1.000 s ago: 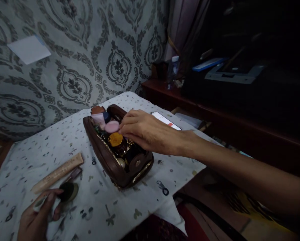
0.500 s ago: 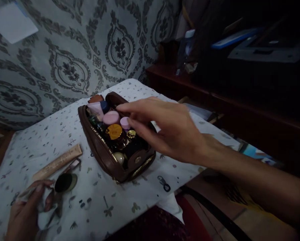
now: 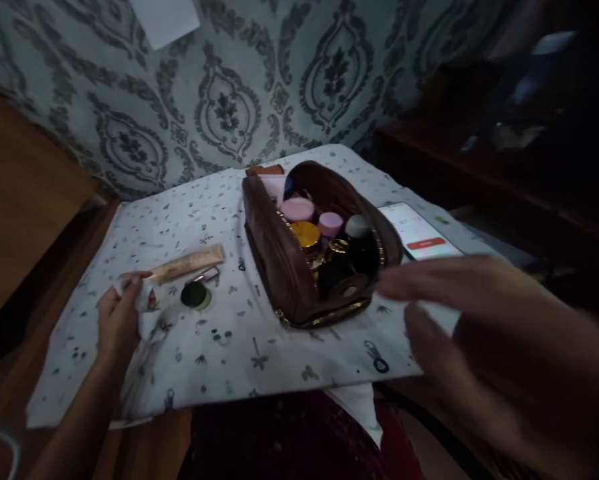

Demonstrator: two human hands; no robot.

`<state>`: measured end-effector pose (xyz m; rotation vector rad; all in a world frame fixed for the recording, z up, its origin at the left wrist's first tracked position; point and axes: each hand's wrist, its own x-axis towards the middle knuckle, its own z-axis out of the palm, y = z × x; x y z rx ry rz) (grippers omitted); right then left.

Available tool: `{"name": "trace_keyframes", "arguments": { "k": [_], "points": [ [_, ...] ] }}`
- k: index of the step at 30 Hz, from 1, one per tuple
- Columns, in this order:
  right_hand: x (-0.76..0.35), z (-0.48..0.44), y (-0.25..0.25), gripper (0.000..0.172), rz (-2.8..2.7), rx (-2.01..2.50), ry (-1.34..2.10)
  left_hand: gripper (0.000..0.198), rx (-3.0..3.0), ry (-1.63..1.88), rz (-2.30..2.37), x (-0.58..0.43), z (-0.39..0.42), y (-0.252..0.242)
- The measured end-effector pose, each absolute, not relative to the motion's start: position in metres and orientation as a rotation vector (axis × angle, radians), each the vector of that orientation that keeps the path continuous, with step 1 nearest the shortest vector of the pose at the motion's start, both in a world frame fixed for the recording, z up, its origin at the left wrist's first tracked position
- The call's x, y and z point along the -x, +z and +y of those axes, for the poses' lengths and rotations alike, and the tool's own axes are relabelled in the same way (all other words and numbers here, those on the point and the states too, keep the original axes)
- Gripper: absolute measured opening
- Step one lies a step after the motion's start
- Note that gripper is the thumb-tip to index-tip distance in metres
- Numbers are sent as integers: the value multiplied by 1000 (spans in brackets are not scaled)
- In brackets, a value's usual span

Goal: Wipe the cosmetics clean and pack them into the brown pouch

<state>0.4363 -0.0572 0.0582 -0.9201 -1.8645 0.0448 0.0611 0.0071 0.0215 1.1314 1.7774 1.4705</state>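
A brown zippered cosmetic bag (image 3: 279, 257) stands unzipped on the cloth-covered table, with pink-lidded, gold-lidded and dark containers inside. My right hand (image 3: 499, 347), blurred, hovers by the bag's front right corner. Its thumb and fingers are apart and hold nothing. At the left, my left hand (image 3: 119, 320) is closed around a crumpled white tissue (image 3: 147, 307). Just beyond that hand lie a beige squeeze tube (image 3: 189, 263), a small pinkish item (image 3: 207, 274) and a round dark-green-topped jar (image 3: 195, 295).
A lit phone (image 3: 419, 233) lies right of the bag. An orange-brown item (image 3: 265, 171) sits behind it. Patterned wall covering (image 3: 229, 100) rises at the back, a dark wooden surface (image 3: 429, 153) stands to the right, and a wooden panel (image 3: 24, 200) is on the left.
My right hand has pulled back from above the bag's contents toward the right, with nothing in it. The view has turned left, bringing the phone into sight. My left hand keeps the tissue.
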Motion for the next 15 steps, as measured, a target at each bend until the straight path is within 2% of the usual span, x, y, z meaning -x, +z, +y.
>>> {"name": "trace_keyframes", "arguments": {
  "k": [4, 6, 11, 15],
  "points": [
    [-383, -62, 37, 28, -2156, 651, 100, 41, -1376, 1464, 1837, -55, 10, 15],
    [-349, -57, 21, 24, -2267, 688, 258, 39, -1674, 1382, 1854, -58, 10, 11],
    [-280, -22, -4, 34, -2119, 1016, 823, 33, -2643, 697, 1503, -66, 6, -16],
    [-248, 6, -12, 41, -1956, 1128, 975, 42, -2861, 580, 1570, -63, 6, -38]
  ]
}}
